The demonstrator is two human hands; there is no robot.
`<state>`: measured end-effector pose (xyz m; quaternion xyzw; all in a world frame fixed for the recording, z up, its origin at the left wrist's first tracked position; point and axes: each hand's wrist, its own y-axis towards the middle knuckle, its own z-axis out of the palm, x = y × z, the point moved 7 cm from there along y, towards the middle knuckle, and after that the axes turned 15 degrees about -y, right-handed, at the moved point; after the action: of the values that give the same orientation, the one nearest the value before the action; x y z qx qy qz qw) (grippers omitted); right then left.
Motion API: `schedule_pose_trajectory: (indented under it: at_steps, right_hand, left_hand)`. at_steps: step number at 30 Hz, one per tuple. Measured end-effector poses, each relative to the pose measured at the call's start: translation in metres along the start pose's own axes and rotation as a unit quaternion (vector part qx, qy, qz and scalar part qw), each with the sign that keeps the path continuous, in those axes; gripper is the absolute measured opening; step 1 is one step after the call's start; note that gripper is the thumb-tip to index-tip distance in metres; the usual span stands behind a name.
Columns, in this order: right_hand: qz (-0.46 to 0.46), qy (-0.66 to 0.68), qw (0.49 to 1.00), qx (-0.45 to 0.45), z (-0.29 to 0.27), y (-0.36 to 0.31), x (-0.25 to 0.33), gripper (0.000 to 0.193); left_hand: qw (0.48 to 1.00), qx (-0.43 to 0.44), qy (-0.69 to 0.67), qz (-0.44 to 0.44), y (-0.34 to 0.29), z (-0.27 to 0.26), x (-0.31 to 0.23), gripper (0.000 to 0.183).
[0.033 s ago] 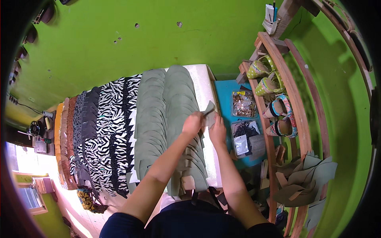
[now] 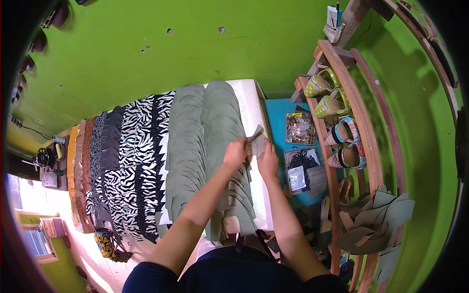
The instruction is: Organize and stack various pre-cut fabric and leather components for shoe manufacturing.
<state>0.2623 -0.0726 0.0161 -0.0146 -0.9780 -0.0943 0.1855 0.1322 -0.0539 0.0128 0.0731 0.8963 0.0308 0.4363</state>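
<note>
My left hand (image 2: 236, 152) and my right hand (image 2: 268, 160) are side by side over the right part of the table, both closed on one small grey-green cut piece of material (image 2: 256, 144). Its darker upper corner is folded up between them, and a paler face shows by my right fingers. Beneath and left of my hands lie two long rows of overlapping grey-green pieces (image 2: 222, 115), curved at their far edges. The fingertips are partly hidden by the piece.
Further left run overlapping rows of zebra-print pieces (image 2: 137, 146), dark pieces and brown ones. At right, a blue surface (image 2: 281, 110) bears two clear boxes of small parts (image 2: 299, 128). Beyond it, a wooden rack (image 2: 359, 117) holds patterned shoes (image 2: 332, 105) and a bundle of grey-green pieces (image 2: 371, 224).
</note>
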Motion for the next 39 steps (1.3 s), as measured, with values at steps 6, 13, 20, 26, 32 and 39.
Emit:
schedule_pose_trajectory:
  at_steps: [6,13,20,26,32,39]
  right_hand:
    - [-0.049,-0.028,0.997,0.055,-0.005,-0.006,0.007,0.053]
    - [-0.237,0.011,0.971,0.004,-0.032,-0.061,0.078,0.048]
    - [-0.141,0.134,0.98,0.026,-0.036,-0.101,0.053,0.027]
    - [0.067,0.578,0.773,0.252,-0.004,-0.15,0.036,0.028]
    - [0.039,0.445,0.861,0.241,-0.004,-0.187,0.027,0.021]
    - [-0.025,0.304,0.923,0.233,0.001,-0.201,0.015,0.019]
  left_hand:
    - [0.92,-0.081,-0.317,-0.215,-0.033,-0.022,0.023,0.026]
    - [0.897,-0.118,-0.383,-0.185,-0.089,-0.033,0.025,0.024]
    - [0.945,-0.157,-0.254,-0.133,-0.158,-0.049,-0.003,0.038]
    - [0.845,-0.085,-0.471,-0.239,-0.224,-0.027,0.005,0.044]
    - [0.803,-0.145,-0.528,-0.235,-0.272,-0.031,0.013,0.018]
    - [0.884,-0.147,-0.369,-0.246,-0.295,-0.042,0.016,0.028]
